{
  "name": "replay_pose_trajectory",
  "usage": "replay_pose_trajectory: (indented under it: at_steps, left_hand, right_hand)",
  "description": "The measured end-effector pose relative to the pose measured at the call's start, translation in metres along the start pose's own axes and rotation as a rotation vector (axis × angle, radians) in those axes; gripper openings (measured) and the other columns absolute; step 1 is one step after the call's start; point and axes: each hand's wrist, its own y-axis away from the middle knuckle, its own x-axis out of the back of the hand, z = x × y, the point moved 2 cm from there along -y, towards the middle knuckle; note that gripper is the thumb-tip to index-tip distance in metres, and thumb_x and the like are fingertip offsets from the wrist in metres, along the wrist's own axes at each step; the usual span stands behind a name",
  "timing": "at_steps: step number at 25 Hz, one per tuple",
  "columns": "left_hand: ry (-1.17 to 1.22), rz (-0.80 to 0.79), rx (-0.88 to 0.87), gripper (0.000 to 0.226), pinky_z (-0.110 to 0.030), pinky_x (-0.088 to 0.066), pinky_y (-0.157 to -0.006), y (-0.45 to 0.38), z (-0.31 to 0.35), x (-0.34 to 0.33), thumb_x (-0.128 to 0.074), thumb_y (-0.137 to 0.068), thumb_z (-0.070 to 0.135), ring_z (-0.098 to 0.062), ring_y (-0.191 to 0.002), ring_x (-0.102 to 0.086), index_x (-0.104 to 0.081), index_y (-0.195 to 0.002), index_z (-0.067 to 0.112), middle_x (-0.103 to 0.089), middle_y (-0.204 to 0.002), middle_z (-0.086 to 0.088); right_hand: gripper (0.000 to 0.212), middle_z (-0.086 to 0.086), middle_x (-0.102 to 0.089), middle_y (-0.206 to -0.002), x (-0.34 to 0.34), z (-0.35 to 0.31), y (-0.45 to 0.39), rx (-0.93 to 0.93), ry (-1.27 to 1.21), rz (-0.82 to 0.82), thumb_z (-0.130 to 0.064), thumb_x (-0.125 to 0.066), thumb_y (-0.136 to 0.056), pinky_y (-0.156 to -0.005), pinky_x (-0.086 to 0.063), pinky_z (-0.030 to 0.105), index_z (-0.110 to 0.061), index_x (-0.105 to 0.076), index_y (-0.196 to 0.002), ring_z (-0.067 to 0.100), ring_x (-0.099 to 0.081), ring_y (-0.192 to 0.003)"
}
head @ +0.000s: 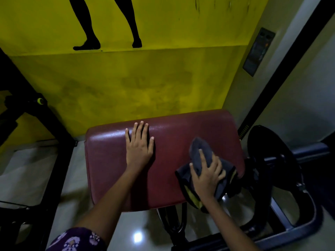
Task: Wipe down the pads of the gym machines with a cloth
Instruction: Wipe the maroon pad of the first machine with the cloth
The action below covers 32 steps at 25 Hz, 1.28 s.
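The right hand is laid over the cloth, fingers spread and bent down into the grey folds, so that the cloth is pressed against the pad rather than lifted from it. Whether the thumb is tucked under the fabric cannot be told. The left hand is laid flat on the pad, fingers straight and close together, nothing held; it appears to be used only to steady the pad.

The cloth is found at the right end of the pad, partly hanging over the near right corner, where a yellow underside is shown. From the right hand, the unwiped stretch is judged to lie to the left, along the pad's long axis, which runs from side to side between the two hands and beyond the left one. The right hand is plainly the nearer to the cloth; the left hand is set in the path of a leftward stroke and would probably have to be lifted or shifted.

Just right of the right hand, a black wheel of the machine is seen close against the pad's end. Beyond both hands, a yellow wall is seen.
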Motion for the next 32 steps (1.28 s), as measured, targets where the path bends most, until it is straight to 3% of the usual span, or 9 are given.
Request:
replay_pose_trajectory:
  at_steps: [3,5,10,16,21,23,27,29,32]
  left_hand:
    - [0.003,0.023,0.010,0.056,-0.050,-0.010,-0.116,-0.001,-0.002,0.000,-0.032,-0.092,0.039,-0.024,-0.140,-0.029,-0.046,-0.137,0.009,-0.042,-0.146,-0.009]
    - [0.058,0.034,0.097,0.055,-0.052,-0.008,-0.115,-0.004,0.006,0.000,-0.036,-0.091,0.037,-0.026,-0.141,-0.026,-0.045,-0.137,0.007,-0.040,-0.147,-0.011]
    - [0.085,-0.019,0.125,0.064,-0.051,-0.001,-0.115,0.008,0.077,-0.021,-0.037,-0.089,0.042,-0.028,-0.144,-0.016,-0.037,-0.142,0.005,-0.027,-0.153,-0.012]
    - [-0.032,0.053,0.188,0.064,-0.049,0.002,-0.115,0.014,0.098,-0.043,-0.031,-0.089,0.043,-0.025,-0.144,-0.015,-0.037,-0.143,0.010,-0.029,-0.153,-0.009]
    - [-0.053,0.082,0.192,0.062,-0.051,-0.005,-0.116,0.015,0.099,-0.043,-0.032,-0.091,0.043,-0.022,-0.144,-0.014,-0.036,-0.144,0.012,-0.030,-0.153,-0.007]
    - [-0.062,0.089,0.200,0.061,-0.052,-0.007,-0.116,0.015,0.099,-0.044,-0.033,-0.091,0.043,-0.022,-0.144,-0.016,-0.037,-0.144,0.012,-0.031,-0.152,-0.007]
    - [-0.079,0.100,0.199,0.061,-0.051,-0.008,-0.115,0.015,0.099,-0.044,-0.033,-0.092,0.044,-0.023,-0.143,-0.020,-0.038,-0.143,0.012,-0.033,-0.151,-0.007]
    - [-0.083,0.107,0.196,0.061,-0.050,-0.007,-0.116,0.015,0.100,-0.043,-0.034,-0.092,0.043,-0.023,-0.143,-0.020,-0.038,-0.143,0.011,-0.033,-0.151,-0.007]
    - [-0.081,0.115,0.198,0.060,-0.047,-0.004,-0.116,0.015,0.102,-0.041,-0.034,-0.092,0.043,-0.022,-0.143,-0.018,-0.038,-0.143,0.011,-0.033,-0.151,-0.007]
  right_hand:
    - [0.066,0.009,-0.036,-0.141,0.008,0.052,-0.016,0.576,0.144,-0.090,-0.050,-0.041,-0.079,-0.090,-0.032,0.052,-0.038,-0.027,-0.143,0.033,-0.039,-0.123]
    - [0.073,0.007,-0.033,-0.144,0.017,0.097,-0.040,0.744,0.241,-0.093,-0.047,-0.042,-0.075,-0.091,-0.029,0.048,-0.040,-0.020,-0.144,0.031,-0.040,-0.126]
    - [0.056,0.021,-0.047,-0.135,0.030,0.109,-0.076,-0.103,-0.056,-0.003,-0.049,-0.040,-0.085,-0.091,-0.038,0.061,-0.026,-0.049,-0.136,0.044,-0.046,-0.118]
    - [0.063,0.007,-0.039,-0.140,0.017,0.090,-0.083,0.692,0.107,-0.007,-0.044,-0.045,-0.074,-0.090,-0.031,0.052,-0.034,-0.040,-0.136,0.032,-0.039,-0.121]
    - [0.050,0.018,-0.050,-0.134,0.022,0.084,-0.170,-0.033,-0.177,0.026,-0.041,-0.059,-0.086,-0.092,-0.034,0.059,-0.027,-0.052,-0.134,0.043,-0.046,-0.117]
    - [0.053,0.018,-0.050,-0.134,0.019,0.066,-0.175,0.111,-0.120,0.083,-0.042,-0.062,-0.083,-0.092,-0.036,0.059,-0.027,-0.053,-0.133,0.041,-0.044,-0.118]
    - [0.068,0.013,-0.056,-0.128,0.007,0.037,-0.179,0.885,0.006,-0.007,-0.046,-0.072,-0.067,-0.090,-0.038,0.056,-0.030,-0.054,-0.131,0.033,-0.043,-0.114]
    - [0.058,0.012,-0.060,-0.120,0.009,0.032,-0.212,0.797,-0.035,-0.058,-0.050,-0.064,-0.073,-0.088,-0.038,0.056,-0.029,-0.058,-0.128,0.033,-0.053,-0.107]
    - [0.053,0.011,-0.052,-0.130,0.015,0.041,-0.259,0.295,-0.105,-0.318,-0.055,-0.048,-0.090,-0.101,-0.025,0.053,-0.028,-0.049,-0.135,0.032,-0.042,-0.122]
